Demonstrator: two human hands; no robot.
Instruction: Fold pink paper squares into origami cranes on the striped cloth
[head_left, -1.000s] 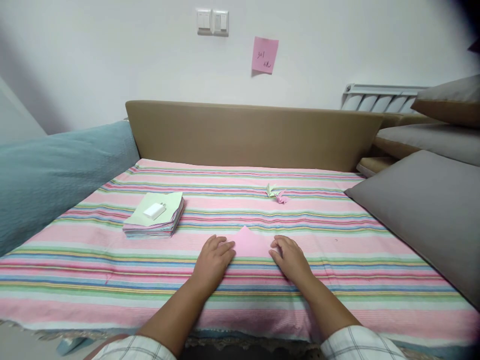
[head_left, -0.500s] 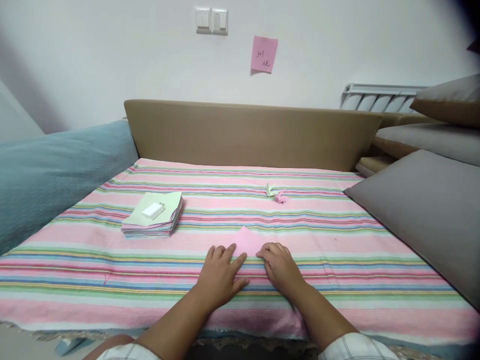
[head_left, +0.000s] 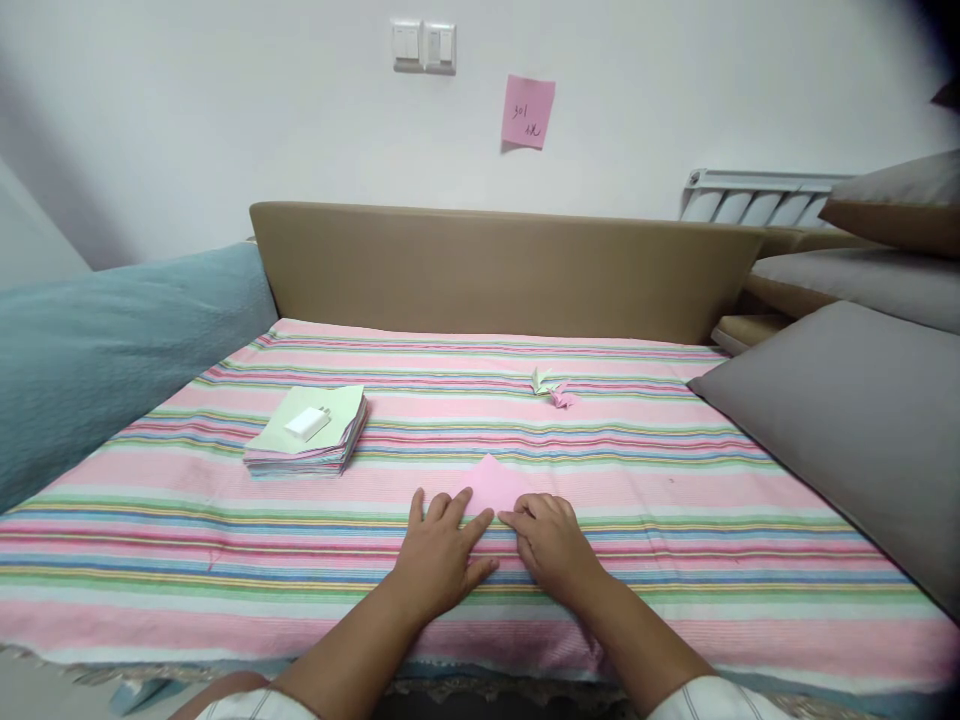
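"What sits farthest left?"
"A paper stack [head_left: 337,425] with a white charger [head_left: 307,423] on top, well apart from the hands"
"And the left hand [head_left: 437,560]?"
"Fanned wide, fingertips on the left part of the pink paper [head_left: 492,487], gripping nothing; it has barely shifted"
"Where's that paper?"
"On the striped cloth [head_left: 187,520], between the hands, its peak pointing away"
"What changed?"
"The right hand [head_left: 553,545] has slid left along the near edge, fingertip now just beside the left forefinger; I'd judge that edge is being pressed. Its fingers curl; I can't tell whether they pinch anything"
"Room to move?"
"Cloth stretches to both sides; ahead lie a green folded bird [head_left: 539,382] and a pink folded bird [head_left: 561,396], then, farther right, the grey cushion [head_left: 840,400]"
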